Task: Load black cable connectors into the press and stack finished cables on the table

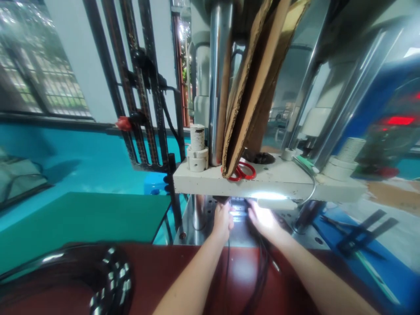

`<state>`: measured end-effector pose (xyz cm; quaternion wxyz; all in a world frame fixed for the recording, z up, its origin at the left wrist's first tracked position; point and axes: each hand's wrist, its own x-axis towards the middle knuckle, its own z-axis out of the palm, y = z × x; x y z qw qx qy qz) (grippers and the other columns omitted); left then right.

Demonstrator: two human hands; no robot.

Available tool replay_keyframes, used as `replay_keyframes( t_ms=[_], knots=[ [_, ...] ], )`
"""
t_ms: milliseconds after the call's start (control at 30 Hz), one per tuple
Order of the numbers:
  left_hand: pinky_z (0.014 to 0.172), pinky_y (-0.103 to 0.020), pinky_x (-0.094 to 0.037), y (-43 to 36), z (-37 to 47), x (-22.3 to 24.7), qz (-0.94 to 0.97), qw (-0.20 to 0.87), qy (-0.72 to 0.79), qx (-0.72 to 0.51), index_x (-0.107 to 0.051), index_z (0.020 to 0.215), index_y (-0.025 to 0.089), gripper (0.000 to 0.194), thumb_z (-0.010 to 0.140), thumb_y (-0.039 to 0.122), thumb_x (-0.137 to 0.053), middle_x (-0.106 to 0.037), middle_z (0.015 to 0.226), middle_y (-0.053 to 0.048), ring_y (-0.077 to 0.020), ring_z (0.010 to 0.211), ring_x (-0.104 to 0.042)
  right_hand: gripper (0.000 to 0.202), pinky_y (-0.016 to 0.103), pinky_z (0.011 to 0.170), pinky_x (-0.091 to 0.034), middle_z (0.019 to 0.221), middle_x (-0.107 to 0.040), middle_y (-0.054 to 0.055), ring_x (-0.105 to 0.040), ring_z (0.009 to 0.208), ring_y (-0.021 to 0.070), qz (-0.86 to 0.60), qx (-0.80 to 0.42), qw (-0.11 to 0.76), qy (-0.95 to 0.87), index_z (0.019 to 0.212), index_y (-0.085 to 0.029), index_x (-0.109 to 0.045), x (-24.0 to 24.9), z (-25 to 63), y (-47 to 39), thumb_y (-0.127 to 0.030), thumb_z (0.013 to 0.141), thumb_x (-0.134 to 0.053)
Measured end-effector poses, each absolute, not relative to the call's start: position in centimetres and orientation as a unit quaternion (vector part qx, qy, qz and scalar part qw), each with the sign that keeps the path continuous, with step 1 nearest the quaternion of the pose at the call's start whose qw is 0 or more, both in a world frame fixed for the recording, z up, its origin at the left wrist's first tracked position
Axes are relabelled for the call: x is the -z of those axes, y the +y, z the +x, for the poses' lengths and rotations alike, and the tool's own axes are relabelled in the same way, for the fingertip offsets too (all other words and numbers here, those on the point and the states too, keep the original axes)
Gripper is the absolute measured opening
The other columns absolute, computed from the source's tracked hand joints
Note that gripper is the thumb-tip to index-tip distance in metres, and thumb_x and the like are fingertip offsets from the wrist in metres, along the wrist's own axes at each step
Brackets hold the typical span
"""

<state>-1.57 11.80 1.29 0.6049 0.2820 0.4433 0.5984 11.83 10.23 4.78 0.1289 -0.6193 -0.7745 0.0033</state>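
Observation:
Under the thick cream plate of a press, both my hands reach to a small shiny metal block (pixel 239 210), probably a mould, lit by a bright lamp (pixel 269 196). At its left side is my left hand (pixel 223 221), fingers curled in; what they hold is hidden. My right hand (pixel 264 218) is at the block's right side, fingers bent towards it and washed out by glare; anything in them cannot be made out. Black cables (pixel 261 262) run down from near my right hand over the dark red table (pixel 183 271). One thin dark cable (pixel 228 258) hangs below my left hand.
The cream press plate (pixel 275 186) hangs low above my hands, carrying red-handled scissors (pixel 243 171) and upright cardboard (pixel 247 96). Steel columns (pixel 199 214) flank the work space. Shiny black coiled cable (pixel 113 280) lies left. Tools (pixel 364 232) rest on a blue surface at right.

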Motion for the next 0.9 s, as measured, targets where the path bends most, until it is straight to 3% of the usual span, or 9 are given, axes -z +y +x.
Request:
replay_keyframes(
  t_ms=[100, 233, 367, 600, 900],
  knots=[
    [0.027, -0.017, -0.018, 12.1, -1.4, -0.8, 0.304, 0.58, 0.456, -0.603, -0.043, 0.076, 0.018, 0.03, 0.078, 0.047, -0.049, -0.05, 0.058, 0.005, -0.0013, 0.027, -0.03, 0.033, 0.032, 0.073, -0.049, 0.097, -0.066, 0.016, -0.064, 0.081, 0.025, -0.624, -0.014, 0.11, -0.774, 0.111, -0.011, -0.056, -5.5, 12.4, 11.0, -0.022, 0.086, -0.037],
    [0.027, -0.018, -0.02, 12.5, -1.4, -0.3, 0.322, 0.573, 0.46, -0.597, -0.044, 0.067, 0.017, 0.024, 0.076, 0.038, -0.052, -0.047, 0.055, 0.006, -0.0019, 0.027, -0.031, 0.033, 0.03, 0.081, -0.046, 0.11, -0.06, 0.018, -0.06, 0.095, 0.0248, -0.622, -0.016, 0.096, -0.777, 0.109, -0.009, -0.056, -6.0, 12.3, 11.4, -0.02, 0.084, -0.039],
    [0.028, -0.018, -0.02, 12.5, -1.5, -0.3, 0.33, 0.579, 0.457, -0.589, -0.045, 0.064, 0.016, 0.019, 0.075, 0.03, -0.051, -0.045, 0.053, 0.006, -0.0025, 0.028, -0.032, 0.033, 0.034, 0.086, -0.043, 0.106, -0.061, 0.021, -0.058, 0.096, 0.027, -0.627, -0.008, 0.088, -0.774, 0.109, -0.004, -0.056, -6.1, 12.0, 11.8, -0.018, 0.082, -0.04],
    [0.029, -0.019, -0.02, 12.3, -1.4, -0.5, 0.333, 0.583, 0.454, -0.586, -0.048, 0.064, 0.015, 0.015, 0.074, 0.027, -0.051, -0.045, 0.053, 0.005, -0.0028, 0.029, -0.033, 0.031, 0.031, 0.084, -0.044, 0.107, -0.061, 0.017, -0.058, 0.097, 0.023, -0.625, -0.005, 0.094, -0.775, 0.107, -0.008, -0.056, -6.3, 12.2, 12.4, -0.018, 0.082, -0.042],
    [0.028, -0.019, -0.019, 12.3, -1.6, -1.0, 0.325, 0.582, 0.459, -0.587, -0.044, 0.061, 0.016, 0.012, 0.072, 0.022, -0.047, -0.044, 0.05, 0.006, -0.0032, 0.027, -0.033, 0.026, 0.03, 0.078, -0.04, 0.091, -0.063, 0.014, -0.058, 0.084, 0.0216, -0.63, 0.016, 0.096, -0.771, 0.098, -0.007, -0.058, -5.7, 10.5, 13.4, -0.012, 0.078, -0.041]
  ],
)
